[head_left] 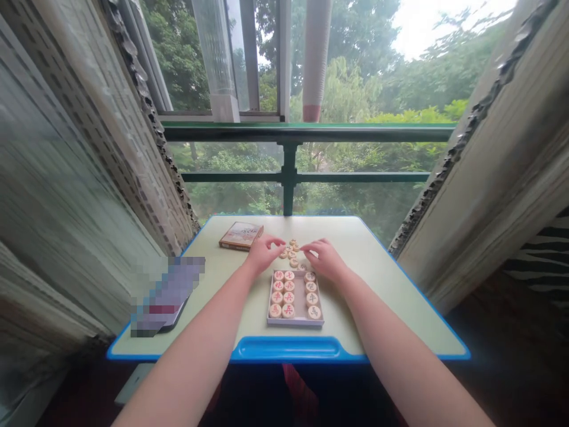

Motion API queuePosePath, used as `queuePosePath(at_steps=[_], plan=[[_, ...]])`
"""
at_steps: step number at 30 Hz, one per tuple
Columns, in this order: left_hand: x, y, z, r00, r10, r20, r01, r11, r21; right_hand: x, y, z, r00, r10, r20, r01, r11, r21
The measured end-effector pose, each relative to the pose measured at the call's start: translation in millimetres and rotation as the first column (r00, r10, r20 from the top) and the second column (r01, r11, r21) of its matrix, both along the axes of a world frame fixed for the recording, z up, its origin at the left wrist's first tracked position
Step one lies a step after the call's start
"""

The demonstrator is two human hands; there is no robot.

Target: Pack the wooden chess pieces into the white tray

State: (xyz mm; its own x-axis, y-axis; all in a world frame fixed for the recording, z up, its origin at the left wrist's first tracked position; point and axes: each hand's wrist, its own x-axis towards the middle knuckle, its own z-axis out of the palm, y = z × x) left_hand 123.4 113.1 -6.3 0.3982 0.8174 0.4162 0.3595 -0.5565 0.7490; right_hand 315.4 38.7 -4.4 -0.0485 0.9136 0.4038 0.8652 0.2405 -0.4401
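A small white tray (pixel 296 321) lies near the front of a pale table (pixel 382 279) and holds rows of round wooden chess pieces with red and dark characters. Just beyond the tray lies a loose cluster of the same pieces (pixel 292 254). My left hand (pixel 262 254) rests at the cluster's left side, fingers curled with the tips pinched over a piece. My right hand (pixel 326 258) sits at the cluster's right side, fingers bent and fingertips down among the pieces. What each fingertip grips is too small to make out.
A flat game box (pixel 240 235) lies at the table's back left. A blurred-out flat object (pixel 165 295) rests at the left edge. The table has a blue rim with a groove (pixel 288 349) in front. Curtains flank it; a green railing (pixel 288 172) and window stand behind.
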Motion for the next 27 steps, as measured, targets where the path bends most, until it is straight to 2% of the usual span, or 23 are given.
queuePosePath(at_steps=[2, 8, 11, 15, 23, 27], plan=[[5, 0, -2.9, 0.998, -0.034, -0.052, 0.033, 0.999, -0.018, 2, 2, -2.4, 0.999, 0.034, 0.013, -0.034, 0.999, -0.016], [8, 3, -11.1, 0.989, -0.104, -0.109, 0.082, 0.978, -0.191, -2, 7, -4.5, 0.991, 0.121, 0.064, -0.117, 0.991, -0.065], [7, 4, -12.6, 0.986, -0.110, -0.128, 0.075, 0.966, -0.248, -2, 7, -3.7, 0.987, 0.114, 0.110, -0.104, 0.990, -0.092], [7, 2, -12.6, 0.976, -0.159, -0.150, 0.116, 0.959, -0.259, -2, 5, -0.2, 0.987, 0.086, 0.136, -0.074, 0.993, -0.094], [8, 0, -10.2, 0.964, -0.222, -0.144, 0.169, 0.935, -0.311, -7, 4, 3.8, 0.999, 0.008, -0.034, -0.013, 0.987, -0.158], [8, -1, -8.9, 0.968, -0.222, -0.118, 0.175, 0.931, -0.319, -8, 4, 4.9, 0.998, -0.020, -0.064, 0.007, 0.981, -0.196]])
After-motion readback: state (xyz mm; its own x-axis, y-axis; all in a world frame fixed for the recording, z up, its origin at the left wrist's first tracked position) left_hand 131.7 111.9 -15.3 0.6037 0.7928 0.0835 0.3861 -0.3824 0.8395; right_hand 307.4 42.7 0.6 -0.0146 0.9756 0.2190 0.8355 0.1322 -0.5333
